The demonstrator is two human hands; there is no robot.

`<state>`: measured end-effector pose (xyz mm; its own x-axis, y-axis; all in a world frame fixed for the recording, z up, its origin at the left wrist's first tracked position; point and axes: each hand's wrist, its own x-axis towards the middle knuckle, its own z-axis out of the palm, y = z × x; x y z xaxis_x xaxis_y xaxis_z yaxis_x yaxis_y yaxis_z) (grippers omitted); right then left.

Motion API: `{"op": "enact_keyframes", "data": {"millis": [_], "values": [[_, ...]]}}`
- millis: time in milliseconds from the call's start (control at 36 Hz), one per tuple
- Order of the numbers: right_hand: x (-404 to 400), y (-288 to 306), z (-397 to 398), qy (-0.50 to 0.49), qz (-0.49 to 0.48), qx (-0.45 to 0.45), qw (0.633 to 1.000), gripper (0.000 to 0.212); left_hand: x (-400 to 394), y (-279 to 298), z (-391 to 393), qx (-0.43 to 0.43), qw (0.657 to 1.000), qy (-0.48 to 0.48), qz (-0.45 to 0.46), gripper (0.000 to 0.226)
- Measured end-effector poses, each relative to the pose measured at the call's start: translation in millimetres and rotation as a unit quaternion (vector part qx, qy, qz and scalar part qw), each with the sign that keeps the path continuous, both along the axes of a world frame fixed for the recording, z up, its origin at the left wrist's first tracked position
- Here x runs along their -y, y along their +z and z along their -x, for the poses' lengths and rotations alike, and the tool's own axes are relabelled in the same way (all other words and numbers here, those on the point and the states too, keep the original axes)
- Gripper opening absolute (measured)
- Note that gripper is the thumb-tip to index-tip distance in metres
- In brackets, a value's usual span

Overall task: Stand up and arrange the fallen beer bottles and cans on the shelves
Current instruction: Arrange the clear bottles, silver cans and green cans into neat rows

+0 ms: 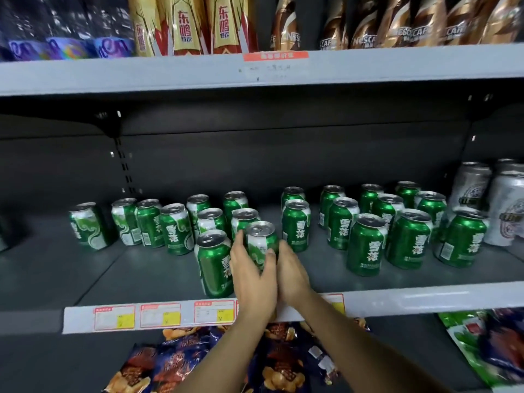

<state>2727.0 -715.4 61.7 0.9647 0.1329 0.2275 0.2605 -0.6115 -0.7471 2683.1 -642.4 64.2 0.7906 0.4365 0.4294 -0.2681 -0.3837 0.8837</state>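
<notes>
- Snack bags (181, 361) are seen nearest the camera, on the shelf below, with two bare forearms crossing above them.
- A row of price tags (164, 316) is fixed on the front edge of the middle shelf (425, 300), just beside the wrists.
- One green can (259, 241) is held between both hands, near the front of the shelf and upright, or very nearly so.
- The left hand (252, 279) is laid on the left side of this can, with its fingers (239, 245) curved round the wall and its thumb across the front.
- The right hand (292, 272) is pressed on the right side; its fingertips are hidden behind the can, so how far they close cannot be told.
- Just to the left, touching or almost touching the left hand, a front can (214, 265) is standing.
- Further back, the other green cans (365, 245) are standing upright in loose, uneven rows, with gaps between the groups.
- At the far right, silver cans (504, 211) are placed beside them.
- On the upper shelf, gold bottles (184, 26) and coffee bottles (368, 26) are lined up.
- It is judged that the standing-up is mostly done and the step in hand is the arranging of this one can.
- For the next move, the can should be slid into line with its neighbours and released gently, so that nothing nearby is knocked over.
</notes>
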Motion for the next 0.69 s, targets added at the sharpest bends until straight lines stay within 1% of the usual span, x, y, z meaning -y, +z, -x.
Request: {"op": "enact_keyframes", "data": {"millis": [28,111,139,222,250,333,472,500,556,583,611,639,694], "values": [[6,1,0,0.010,-0.019,0.002,1.000,0.029,-2,-2,-1,-0.008,1.000,-0.014,0.014,0.064],[27,6,-2,0.029,-0.087,-0.042,0.995,0.056,-3,-7,-5,-0.056,0.994,-0.089,0.036,0.065],[34,6,-4,0.021,-0.107,-0.058,0.992,0.060,-1,-9,-8,-0.076,0.989,-0.121,0.039,0.068],[51,5,-10,0.010,-0.159,-0.086,0.984,0.058,8,-8,-13,-0.134,0.973,-0.184,0.043,0.079],[56,5,-11,0.016,-0.163,-0.094,0.982,0.056,10,-6,-15,-0.142,0.970,-0.194,0.038,0.078],[67,7,-13,0.048,-0.156,-0.113,0.980,0.054,15,1,-22,-0.158,0.962,-0.219,0.028,0.066],[72,4,-12,0.069,-0.149,-0.127,0.978,0.060,12,3,-33,-0.174,0.961,-0.212,0.038,0.062],[73,3,-11,0.060,-0.127,-0.115,0.983,0.059,13,1,-35,-0.178,0.962,-0.203,0.045,0.063],[74,0,-11,0.033,-0.035,-0.075,0.996,0.067,15,-3,-37,-0.181,0.965,-0.183,0.048,0.069],[73,-1,-10,0.019,0.011,-0.058,0.998,0.072,17,-9,-42,-0.178,0.969,-0.165,0.040,0.073],[72,-2,-9,0.006,0.036,-0.044,0.998,0.073,19,-14,-47,-0.180,0.973,-0.144,0.024,0.075],[71,-3,-7,-0.005,0.042,-0.035,0.999,0.071,22,-15,-49,-0.183,0.976,-0.120,-0.006,0.075],[71,-6,-5,-0.023,0.030,-0.011,0.999,0.059,31,-6,-42,-0.189,0.976,-0.084,-0.067,0.075]]}}
